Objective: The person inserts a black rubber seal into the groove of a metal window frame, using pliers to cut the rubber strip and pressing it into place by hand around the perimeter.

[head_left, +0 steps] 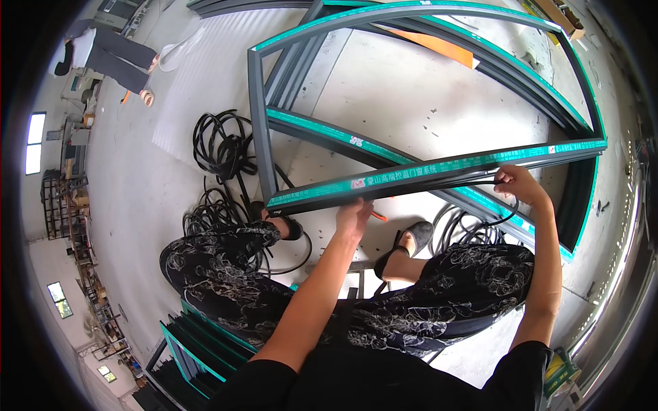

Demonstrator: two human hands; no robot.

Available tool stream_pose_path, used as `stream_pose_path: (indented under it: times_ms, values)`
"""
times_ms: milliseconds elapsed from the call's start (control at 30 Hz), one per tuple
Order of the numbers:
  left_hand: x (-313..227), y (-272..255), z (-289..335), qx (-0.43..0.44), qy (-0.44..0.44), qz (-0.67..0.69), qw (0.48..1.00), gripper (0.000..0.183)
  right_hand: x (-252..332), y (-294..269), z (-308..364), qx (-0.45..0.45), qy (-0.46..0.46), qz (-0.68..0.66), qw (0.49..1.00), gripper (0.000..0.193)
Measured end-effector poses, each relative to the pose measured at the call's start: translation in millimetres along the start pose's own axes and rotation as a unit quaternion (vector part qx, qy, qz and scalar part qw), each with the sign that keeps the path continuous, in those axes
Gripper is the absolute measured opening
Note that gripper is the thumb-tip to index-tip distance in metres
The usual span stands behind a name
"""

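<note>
A dark grey window frame [257, 116] with green protective film stands tilted in front of me, its near bar [439, 168] running across my lap. My left hand [354, 214] grips the underside of that bar, fingers partly hidden behind it. A small orange piece [378, 216] shows beside this hand; whether I hold it cannot be told. Toward the bar's right end, my right hand [519, 185] is closed in a pinch on a black rubber sealing strip [510, 211]. The strip meets the frame's edge and trails down toward a coil [466, 222] on the floor.
Beneath lies another green-filmed frame [329, 133]. Black strip coils [223, 147] sit on the floor at left. Several smaller frames [199, 349] stand at lower left. An orange sheet [439, 46] lies farther off. Another person [116, 55] stands at far left.
</note>
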State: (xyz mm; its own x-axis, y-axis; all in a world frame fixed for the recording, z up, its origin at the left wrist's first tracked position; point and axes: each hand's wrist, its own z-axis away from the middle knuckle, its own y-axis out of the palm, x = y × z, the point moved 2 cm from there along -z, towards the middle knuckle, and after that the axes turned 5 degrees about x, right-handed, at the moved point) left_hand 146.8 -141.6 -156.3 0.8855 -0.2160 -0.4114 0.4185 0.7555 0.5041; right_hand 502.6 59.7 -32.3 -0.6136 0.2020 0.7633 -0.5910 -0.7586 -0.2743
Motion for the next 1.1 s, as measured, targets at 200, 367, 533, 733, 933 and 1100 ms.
stream_pose_path:
  times_ms: [200,367,533,733,933,1100]
  values:
    - [2,13,14,0.028,-0.059,0.021,0.998,0.005,-17,-5,7,-0.031,0.055,0.049,0.997,0.01]
    - [9,12,3,-0.019,-0.026,-0.024,0.999,0.004,-14,-1,8,-0.03,0.048,0.052,0.997,0.011]
    - [16,20,4,0.02,-0.054,-0.005,0.998,0.002,-23,-1,9,0.002,0.111,0.062,0.992,0.008]
    - [22,34,2,-0.013,-0.038,-0.045,0.998,0.008,-12,2,10,-0.022,0.103,0.08,0.991,0.008]
    - [37,37,-7,0.057,-0.05,-0.019,0.997,0.013,-17,-1,2,-0.015,0.101,0.063,0.993,0.009]
    - [41,47,-1,0.011,-0.034,-0.038,0.999,0.012,-20,1,2,-0.015,0.094,0.076,0.993,0.009]
